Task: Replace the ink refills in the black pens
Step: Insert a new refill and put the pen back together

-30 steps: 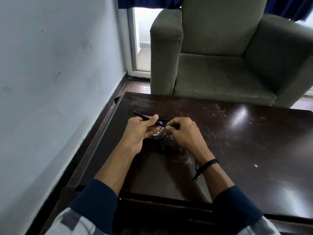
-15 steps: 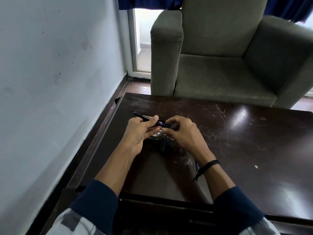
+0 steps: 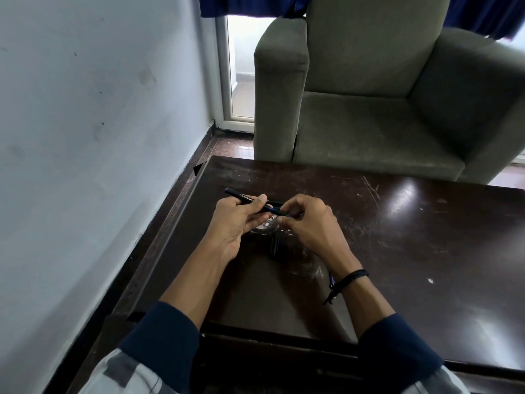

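I hold the black pen [image 3: 244,198] just above the dark wooden table [image 3: 426,251]. It slants from far left down toward my right, I think so that its working end meets my other hand and loose parts drop onto the tabletop, not the floor.

My left hand [image 3: 238,223] grips the barrel, fingers curled under it and thumb pressed on top beside the pale lettering. The pen's far end sticks out past my knuckles.

My right hand [image 3: 309,226] is bunched, its fingertips pinching the blue piece [image 3: 277,211] at the pen's near end. I cannot tell whether that is the refill itself or the tip section, nor whether it is going in or coming out.

Below my hands a short dark part [image 3: 274,245] lies on the table, perhaps a cap, close at hand for reassembly. Just beyond it something shiny [image 3: 265,226] glints, too unclear to name. A slim blue stick [image 3: 331,279] peeks out beside my right wrist, near the black wristband [image 3: 352,277], possibly another refill.
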`<state>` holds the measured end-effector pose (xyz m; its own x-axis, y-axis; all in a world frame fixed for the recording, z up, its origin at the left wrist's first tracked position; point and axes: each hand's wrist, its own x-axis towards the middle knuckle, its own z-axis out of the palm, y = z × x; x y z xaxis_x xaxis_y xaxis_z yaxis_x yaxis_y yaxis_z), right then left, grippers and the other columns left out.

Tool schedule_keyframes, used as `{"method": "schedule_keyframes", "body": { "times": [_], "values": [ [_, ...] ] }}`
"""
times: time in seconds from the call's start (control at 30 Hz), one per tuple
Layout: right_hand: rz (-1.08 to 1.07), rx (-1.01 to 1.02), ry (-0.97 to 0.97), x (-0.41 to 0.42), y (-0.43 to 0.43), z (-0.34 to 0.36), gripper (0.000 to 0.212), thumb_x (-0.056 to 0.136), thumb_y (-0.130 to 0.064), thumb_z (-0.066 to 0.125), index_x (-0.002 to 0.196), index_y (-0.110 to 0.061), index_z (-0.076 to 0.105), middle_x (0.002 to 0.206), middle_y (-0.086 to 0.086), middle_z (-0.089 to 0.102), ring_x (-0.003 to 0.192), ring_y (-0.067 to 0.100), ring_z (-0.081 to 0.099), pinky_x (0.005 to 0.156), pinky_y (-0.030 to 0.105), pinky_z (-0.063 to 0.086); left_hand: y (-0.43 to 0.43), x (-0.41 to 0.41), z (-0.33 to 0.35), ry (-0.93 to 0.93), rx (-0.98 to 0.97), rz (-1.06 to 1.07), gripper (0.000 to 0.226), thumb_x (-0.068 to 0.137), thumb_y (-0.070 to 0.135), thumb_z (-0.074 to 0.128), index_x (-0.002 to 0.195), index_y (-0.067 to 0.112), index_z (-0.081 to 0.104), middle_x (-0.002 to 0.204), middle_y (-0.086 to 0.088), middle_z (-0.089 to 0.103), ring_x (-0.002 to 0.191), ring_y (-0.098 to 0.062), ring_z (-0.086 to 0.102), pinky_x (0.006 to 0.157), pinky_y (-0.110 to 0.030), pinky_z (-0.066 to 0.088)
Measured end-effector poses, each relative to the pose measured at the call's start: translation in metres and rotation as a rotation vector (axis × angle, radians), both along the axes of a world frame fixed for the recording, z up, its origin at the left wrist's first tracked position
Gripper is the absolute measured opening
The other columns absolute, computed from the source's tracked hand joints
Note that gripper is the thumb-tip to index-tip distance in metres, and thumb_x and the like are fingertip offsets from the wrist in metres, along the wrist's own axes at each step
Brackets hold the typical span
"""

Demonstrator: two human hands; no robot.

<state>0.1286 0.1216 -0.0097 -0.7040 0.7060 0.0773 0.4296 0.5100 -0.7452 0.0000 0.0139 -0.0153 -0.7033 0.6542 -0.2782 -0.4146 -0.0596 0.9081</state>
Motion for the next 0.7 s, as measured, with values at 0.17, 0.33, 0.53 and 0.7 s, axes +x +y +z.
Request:
{"method": "schedule_keyframes", "body": {
  "times": [0.17, 0.33, 0.53, 0.7],
  "values": [
    [0.007, -0.002, -0.003, 0.0, -0.0015, -0.0012, 0.006, 0.096, -0.03, 0.071, 0.098, -0.026, 0.074, 0.086, -0.01, 0.07, 0.079, 0.006, 0.066, 0.066, 0.022, 0.05, -0.0005, 0.0, -0.0007, 0.002, -0.006, 0.003, 0.015, 0.089, 0.007, 0.074, 0.097, -0.005, 0.07, 0.092, -0.019, 0.076, 0.087, -0.029, 0.077, 0.076, -0.03, 0.063],
    [0.017, -0.009, 0.001, 0.0003, 0.0011, -0.0019, 0.023, 0.087, -0.03, 0.081, 0.105, -0.029, 0.067, 0.09, -0.01, 0.066, 0.081, 0.005, 0.063, 0.07, 0.027, 0.053, -0.0004, -0.0017, -0.0004, -0.007, 0.002, 0.014, 0.014, 0.089, 0.007, 0.074, 0.095, -0.004, 0.07, 0.088, -0.017, 0.077, 0.085, -0.028, 0.077, 0.073, -0.028, 0.063],
    [-0.004, -0.007, -0.02, 0.0, -0.0001, -0.0015, 0.004, 0.096, -0.029, 0.071, 0.096, -0.027, 0.074, 0.086, -0.009, 0.07, 0.079, 0.008, 0.067, 0.069, 0.027, 0.054, -0.0004, -0.0013, -0.0014, 0.0, -0.009, 0.02, 0.015, 0.088, 0.008, 0.075, 0.095, -0.004, 0.07, 0.09, -0.019, 0.076, 0.082, -0.027, 0.076, 0.07, -0.026, 0.062],
    [0.009, -0.011, 0.002, 0.0002, 0.0006, -0.0011, 0.017, 0.089, -0.033, 0.078, 0.103, -0.028, 0.07, 0.089, -0.01, 0.066, 0.082, 0.006, 0.063, 0.072, 0.028, 0.053, -0.0001, -0.0025, -0.0006, -0.001, -0.004, 0.021, 0.013, 0.089, 0.007, 0.075, 0.093, -0.004, 0.07, 0.087, -0.017, 0.076, 0.08, -0.026, 0.076, 0.071, -0.027, 0.063]
  ]
}}
